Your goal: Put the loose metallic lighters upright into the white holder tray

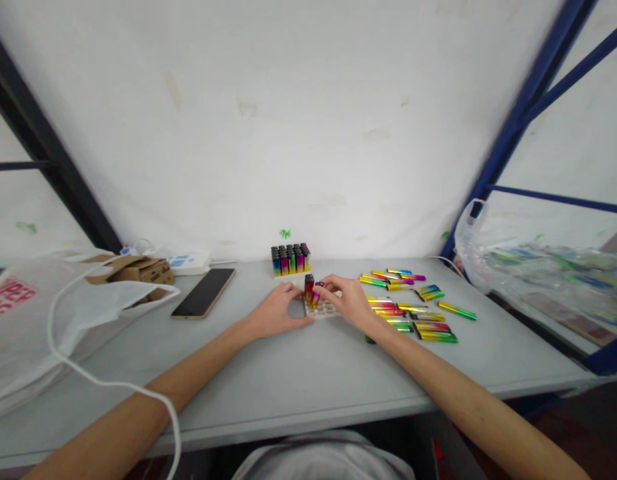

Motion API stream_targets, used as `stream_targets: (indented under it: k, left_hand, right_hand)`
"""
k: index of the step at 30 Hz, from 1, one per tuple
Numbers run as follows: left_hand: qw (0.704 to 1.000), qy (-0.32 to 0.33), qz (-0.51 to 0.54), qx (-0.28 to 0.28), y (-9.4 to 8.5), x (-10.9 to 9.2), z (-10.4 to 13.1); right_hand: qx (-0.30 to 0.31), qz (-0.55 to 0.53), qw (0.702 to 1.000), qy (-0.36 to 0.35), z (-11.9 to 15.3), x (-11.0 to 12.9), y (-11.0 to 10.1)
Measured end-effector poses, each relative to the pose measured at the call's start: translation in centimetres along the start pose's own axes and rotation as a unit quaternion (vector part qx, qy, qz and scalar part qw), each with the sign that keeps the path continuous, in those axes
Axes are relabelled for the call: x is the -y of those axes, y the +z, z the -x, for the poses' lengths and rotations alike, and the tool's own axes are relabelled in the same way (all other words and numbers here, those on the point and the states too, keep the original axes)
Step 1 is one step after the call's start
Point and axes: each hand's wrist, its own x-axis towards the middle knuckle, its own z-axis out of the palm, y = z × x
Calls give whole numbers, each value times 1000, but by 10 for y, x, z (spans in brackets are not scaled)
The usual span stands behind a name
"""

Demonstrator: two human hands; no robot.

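Note:
A small white tray with round holes (328, 311) lies on the table between my hands. My left hand (277, 312) curls around its left end, thumb at the front edge and fingers near the back. Dark-topped red lighters (309, 288) stand upright in the tray's left part. My right hand (352, 300) pinches a red and yellow lighter (316, 297) between thumb and fingers, tilted over the holes beside them. Right of this hand, several shiny multicoloured lighters (433, 332) lie flat on the table. My right forearm hides part of that group.
A full tray of upright lighters (291, 261) stands at the back by the wall. On the left are a phone (204, 293), a cardboard box (146, 270) and a white plastic bag (33, 320) with a white cable (113, 385) across it. Clear plastic bags (558, 267) lie beyond the blue frame.

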Motion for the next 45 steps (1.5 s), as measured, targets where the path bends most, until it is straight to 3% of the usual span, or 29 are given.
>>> stream_targets:
  k: [9,17,21,25,28,32,40,45]
  left_hand:
    - [1000,-5,2,5,-1,-1,0]
    - [1000,-4,-1,2,-2,0,1]
    - [1000,0,3,3,-3,1,1]
    - [1000,0,4,7,-4,-1,1]
    - [1000,-3,0,10,-4,-2,1]
    - [1000,-5,-1,15,-4,-2,2]
    - [1000,-9,-3,19,-5,-2,2]
    - [1000,-6,-3,19,-6,-2,2]
  right_hand:
    - [21,33,999,-18,-3,-8,6]
    - [111,212,967,-83,-11,-16,6]
    - [84,246,963,-77,-16,-23,-17]
    - [63,379,923,31,-16,-50,-56]
    - [122,444,878,128,-11,-73,-83]
    - [219,447,856,138,-8,-78,-100]
    - [234,492,835,79,-12,-56,-79]
    - [212,467,855,72,-12,-56,-77]
